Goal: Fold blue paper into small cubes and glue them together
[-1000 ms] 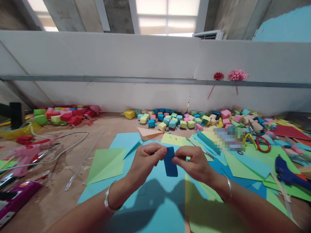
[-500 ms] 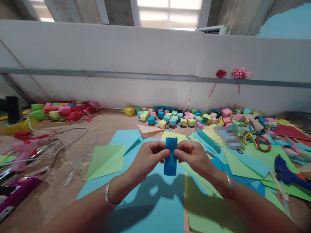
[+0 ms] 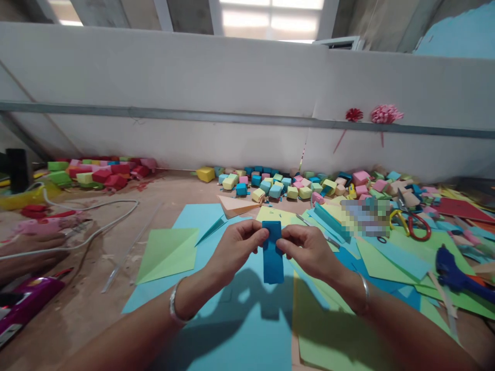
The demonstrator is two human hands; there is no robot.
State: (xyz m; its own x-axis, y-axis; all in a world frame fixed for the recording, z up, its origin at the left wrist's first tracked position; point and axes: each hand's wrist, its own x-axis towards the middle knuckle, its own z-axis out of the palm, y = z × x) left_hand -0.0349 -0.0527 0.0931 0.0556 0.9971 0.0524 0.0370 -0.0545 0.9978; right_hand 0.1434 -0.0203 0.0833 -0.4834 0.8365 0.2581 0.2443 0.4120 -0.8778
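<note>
Head view: our table (image 3: pixel 174 191) under coloured paper

We have a large light-blue sheet (image 3: pixel 216 314) in front of us, a green sheet (image 3: pixel 168 256) overlapping its left side. Over it, our left hand (image 3: pixel 236 248) and right hand (image 3: pixel 308 248) pinch a blue paper strip (image 3: pixel 273 264) between thumb and fingers, one at each long edge, above the sheet. Beyond, we see small coloured cubes (image 3: pixel 275 191) along the wall (image 3: pixel 232 144).

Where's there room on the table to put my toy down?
Bare table shows between the red-and-pink blocks and yellow block. More lies between the purple thing and light-blue sheet. The right is crowded: papers, scissors, blue glue gun. At far left, another person's hand is in the way.
</note>
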